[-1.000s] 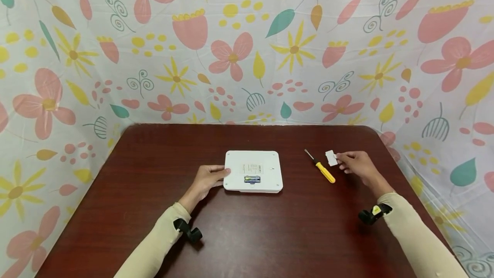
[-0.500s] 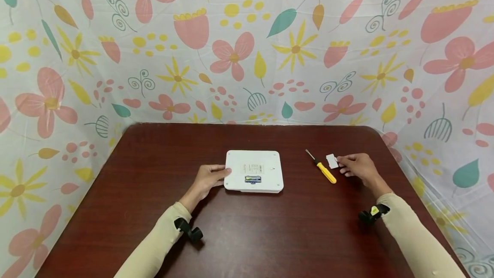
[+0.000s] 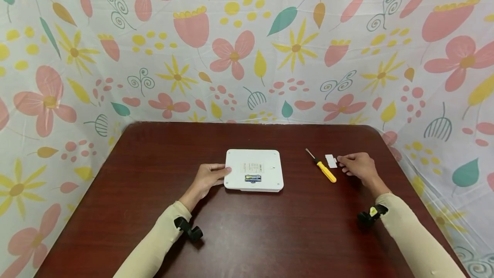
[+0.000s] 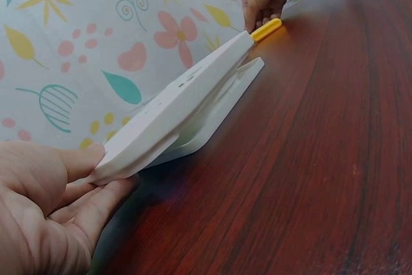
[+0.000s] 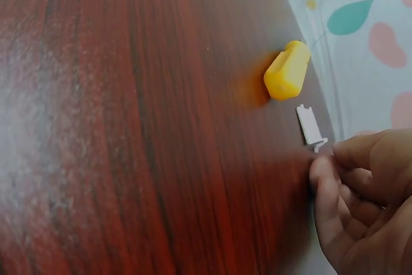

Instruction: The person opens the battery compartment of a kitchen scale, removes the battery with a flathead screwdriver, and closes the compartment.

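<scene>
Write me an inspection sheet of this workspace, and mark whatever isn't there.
Surface: red-brown wood-grain table, shiny.
Device: white device, its battery showing in the uncovered compartment; label print too small to read.
Cover: small white cover, off the device, right of the screwdriver.
Screwdriver: yellow-handled screwdriver, lying between device and cover.
Clutter: nothing seen.
Left hand: left hand grips the device's left edge, thumb on top, fingers beneath.
Right hand: right hand has its fingertips at the cover's tab; contact unclear.
Cables: nothing seen.
Surroundings: flower-print cloth behind and at both sides.
</scene>
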`<state>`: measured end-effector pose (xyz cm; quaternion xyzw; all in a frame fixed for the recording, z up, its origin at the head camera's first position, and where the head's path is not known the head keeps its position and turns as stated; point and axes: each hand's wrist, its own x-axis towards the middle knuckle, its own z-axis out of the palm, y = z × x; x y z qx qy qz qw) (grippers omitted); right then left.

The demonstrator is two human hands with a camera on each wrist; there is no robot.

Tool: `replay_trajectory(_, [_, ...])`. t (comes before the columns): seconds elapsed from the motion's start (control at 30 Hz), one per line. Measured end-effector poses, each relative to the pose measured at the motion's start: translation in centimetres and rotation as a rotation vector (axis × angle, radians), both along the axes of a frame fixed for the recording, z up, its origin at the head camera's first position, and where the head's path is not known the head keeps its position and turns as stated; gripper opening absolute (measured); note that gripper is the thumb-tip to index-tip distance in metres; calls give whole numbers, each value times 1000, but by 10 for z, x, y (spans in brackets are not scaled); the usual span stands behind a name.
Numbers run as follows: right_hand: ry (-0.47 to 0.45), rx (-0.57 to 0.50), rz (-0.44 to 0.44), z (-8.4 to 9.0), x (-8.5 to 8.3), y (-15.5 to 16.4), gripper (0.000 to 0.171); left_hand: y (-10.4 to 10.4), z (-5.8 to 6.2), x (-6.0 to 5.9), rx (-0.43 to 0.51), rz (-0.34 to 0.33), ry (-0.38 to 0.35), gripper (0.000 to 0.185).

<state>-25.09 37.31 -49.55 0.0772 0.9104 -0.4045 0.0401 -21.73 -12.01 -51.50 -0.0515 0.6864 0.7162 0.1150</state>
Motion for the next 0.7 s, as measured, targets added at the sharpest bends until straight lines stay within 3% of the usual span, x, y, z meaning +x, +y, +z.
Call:
replay_trajectory(0.17, [86, 139, 35, 6, 3, -3, 43, 0, 0, -1, 5, 0, 5, 36])
replay_trajectory(0.4, [282, 355, 181, 14, 11, -23, 45, 0, -1, 0, 18, 8, 0, 36])
replay_trajectory(0.7, [312, 478, 247, 16, 23, -56, 35, -2, -4, 0, 9, -20, 43, 42])
